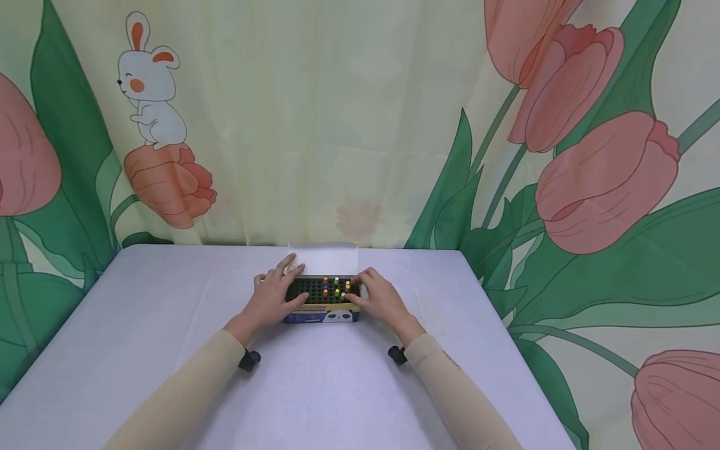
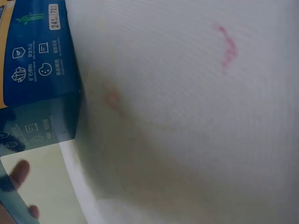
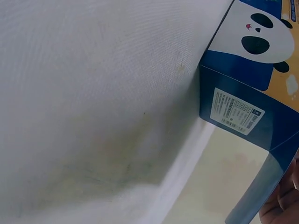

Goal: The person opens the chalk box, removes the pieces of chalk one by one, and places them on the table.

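Observation:
A blue and yellow box with a panda on its front stands on the table. Its top is raised, baring a dark grid of holes. Several short coloured sticks, like chalk or crayons, stand at the grid's right half, among them an orange stick and a yellow stick. My left hand rests across the box's left end, thumb at the front rim, fingers spread toward the back. My right hand is over the right end, thumb and index fingertips right at the yellow and white sticks; I cannot tell whether it pinches one.
A white lid flap stands up behind the grid. The box sits near the far edge of the white-covered table, with a printed curtain close behind. A black wrist camera hangs under the left wrist, another camera under the right.

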Tool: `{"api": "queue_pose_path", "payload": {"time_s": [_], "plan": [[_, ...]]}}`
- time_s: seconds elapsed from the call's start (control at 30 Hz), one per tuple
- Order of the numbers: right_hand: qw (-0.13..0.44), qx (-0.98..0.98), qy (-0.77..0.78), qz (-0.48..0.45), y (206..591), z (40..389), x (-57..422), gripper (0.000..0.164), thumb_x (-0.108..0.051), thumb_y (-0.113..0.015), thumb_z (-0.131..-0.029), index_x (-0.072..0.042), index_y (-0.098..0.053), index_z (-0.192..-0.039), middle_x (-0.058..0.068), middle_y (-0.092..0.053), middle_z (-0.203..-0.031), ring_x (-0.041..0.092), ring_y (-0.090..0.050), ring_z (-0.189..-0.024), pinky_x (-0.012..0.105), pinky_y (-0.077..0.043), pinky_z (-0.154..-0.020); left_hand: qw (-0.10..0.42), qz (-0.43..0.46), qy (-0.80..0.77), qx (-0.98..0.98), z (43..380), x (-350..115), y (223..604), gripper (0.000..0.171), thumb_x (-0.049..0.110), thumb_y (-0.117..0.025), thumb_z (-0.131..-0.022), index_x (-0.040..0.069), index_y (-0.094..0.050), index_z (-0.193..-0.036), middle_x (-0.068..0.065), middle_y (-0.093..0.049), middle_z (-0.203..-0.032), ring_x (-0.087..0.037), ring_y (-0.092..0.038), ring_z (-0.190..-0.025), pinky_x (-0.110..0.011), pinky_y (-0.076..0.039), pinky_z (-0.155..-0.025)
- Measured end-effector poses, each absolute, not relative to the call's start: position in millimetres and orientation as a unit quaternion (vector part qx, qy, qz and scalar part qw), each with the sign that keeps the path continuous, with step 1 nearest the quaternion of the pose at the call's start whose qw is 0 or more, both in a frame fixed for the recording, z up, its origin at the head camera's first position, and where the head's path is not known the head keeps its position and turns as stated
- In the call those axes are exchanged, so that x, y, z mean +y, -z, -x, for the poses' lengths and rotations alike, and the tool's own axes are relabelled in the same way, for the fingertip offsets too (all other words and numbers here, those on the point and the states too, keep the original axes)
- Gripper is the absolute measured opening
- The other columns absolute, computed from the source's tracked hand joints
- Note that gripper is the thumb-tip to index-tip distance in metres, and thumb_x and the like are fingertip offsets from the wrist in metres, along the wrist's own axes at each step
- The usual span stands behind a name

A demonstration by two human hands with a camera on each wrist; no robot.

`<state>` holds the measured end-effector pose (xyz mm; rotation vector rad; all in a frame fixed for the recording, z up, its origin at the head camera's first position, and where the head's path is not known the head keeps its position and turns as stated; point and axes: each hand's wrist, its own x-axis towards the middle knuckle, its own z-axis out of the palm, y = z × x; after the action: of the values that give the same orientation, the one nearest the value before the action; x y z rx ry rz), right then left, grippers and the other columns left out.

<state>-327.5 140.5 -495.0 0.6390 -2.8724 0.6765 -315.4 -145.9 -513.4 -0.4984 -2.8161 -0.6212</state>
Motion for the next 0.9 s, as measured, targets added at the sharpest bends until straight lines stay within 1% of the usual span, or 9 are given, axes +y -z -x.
{"api": "queue_pose_path", "payload": {"time_s": [0.1,0.17,0.3,0.47,0.57,0.7,0.8,0.9], "plan": [[0.062,-0.948,-0.225,-0.214,495.4,327.8,139.9,0.031,-0.045,-0.075,-0.094,-0.02,-0.072,-0.113,-0.004,-0.062,-0.113,0.015,-0.063,-0.097,0.035,-0.053,-0.084,0.092,0.154,0.211,-0.961,314.6,-145.7,513.6,0.08,0.057,-0.061,-0.098,0.017,-0.035,-0.163,-0.013,-0.01,-0.174,-0.046,-0.052,-0.132,-0.074,-0.031,-0.104],[0.064,-0.947,-0.22,-0.226,494.8,328.1,139.8,0.025,-0.043,-0.076,-0.094,-0.021,-0.075,-0.107,-0.005,-0.063,-0.107,0.013,-0.062,-0.092,0.034,-0.052,-0.08,0.08,0.15,0.21,-0.963,313.8,-146.1,513.1,0.081,0.056,-0.06,-0.099,0.017,-0.032,-0.164,-0.012,-0.008,-0.174,-0.047,-0.053,-0.132,-0.073,-0.033,-0.103],[0.063,-0.946,-0.203,-0.243,492.5,329.1,139.2,0.017,-0.041,-0.076,-0.094,-0.024,-0.079,-0.098,-0.009,-0.065,-0.098,0.009,-0.059,-0.086,0.031,-0.05,-0.077,0.072,0.158,0.197,-0.965,312.7,-147.2,512.8,0.08,0.056,-0.057,-0.101,0.016,-0.029,-0.165,-0.011,-0.013,-0.174,-0.046,-0.055,-0.13,-0.07,-0.038,-0.101],[0.033,-0.942,-0.241,-0.231,488.2,329.7,140.3,0.015,-0.036,-0.078,-0.093,-0.023,-0.08,-0.099,-0.008,-0.066,-0.099,0.011,-0.056,-0.081,0.029,-0.048,-0.072,0.081,0.172,0.181,-0.965,314.0,-148.4,516.5,0.082,0.059,-0.055,-0.101,0.014,-0.031,-0.164,-0.008,-0.024,-0.172,-0.043,-0.057,-0.126,-0.066,-0.039,-0.097],[0.016,-0.937,-0.28,-0.21,486.4,330.3,142.9,0.012,-0.032,-0.08,-0.092,-0.022,-0.079,-0.099,-0.005,-0.06,-0.102,0.013,-0.053,-0.08,0.029,-0.047,-0.07,0.081,0.179,0.183,-0.963,315.4,-149.5,519.5,0.083,0.061,-0.055,-0.1,0.014,-0.031,-0.164,-0.007,-0.025,-0.172,-0.042,-0.058,-0.125,-0.064,-0.039,-0.095],[0.002,-0.938,-0.291,-0.19,484.7,332.7,147.9,0.013,-0.03,-0.084,-0.089,-0.02,-0.076,-0.093,0.0,-0.052,-0.096,0.015,-0.049,-0.08,0.03,-0.045,-0.069,0.079,0.183,0.185,-0.962,317.0,-150.9,522.7,0.082,0.061,-0.054,-0.1,0.016,-0.031,-0.164,-0.008,-0.026,-0.171,-0.041,-0.058,-0.125,-0.063,-0.037,-0.095],[-0.011,-0.942,-0.273,-0.196,482.6,335.1,150.5,0.014,-0.03,-0.084,-0.089,-0.019,-0.076,-0.09,0.001,-0.051,-0.09,0.015,-0.048,-0.078,0.029,-0.044,-0.068,0.077,0.181,0.174,-0.965,317.1,-151.4,522.7,0.081,0.062,-0.052,-0.101,0.016,-0.032,-0.164,-0.009,-0.028,-0.171,-0.04,-0.058,-0.125,-0.063,-0.037,-0.095],[-0.021,-0.943,-0.262,-0.205,478.2,336.7,151.1,0.012,-0.029,-0.082,-0.09,-0.018,-0.079,-0.091,0.0,-0.053,-0.09,0.015,-0.049,-0.078,0.029,-0.045,-0.068,0.079,0.18,0.163,-0.967,318.4,-151.2,520.8,0.08,0.062,-0.05,-0.101,0.017,-0.032,-0.164,-0.008,-0.029,-0.17,-0.039,-0.058,-0.124,-0.063,-0.038,-0.096]]}}
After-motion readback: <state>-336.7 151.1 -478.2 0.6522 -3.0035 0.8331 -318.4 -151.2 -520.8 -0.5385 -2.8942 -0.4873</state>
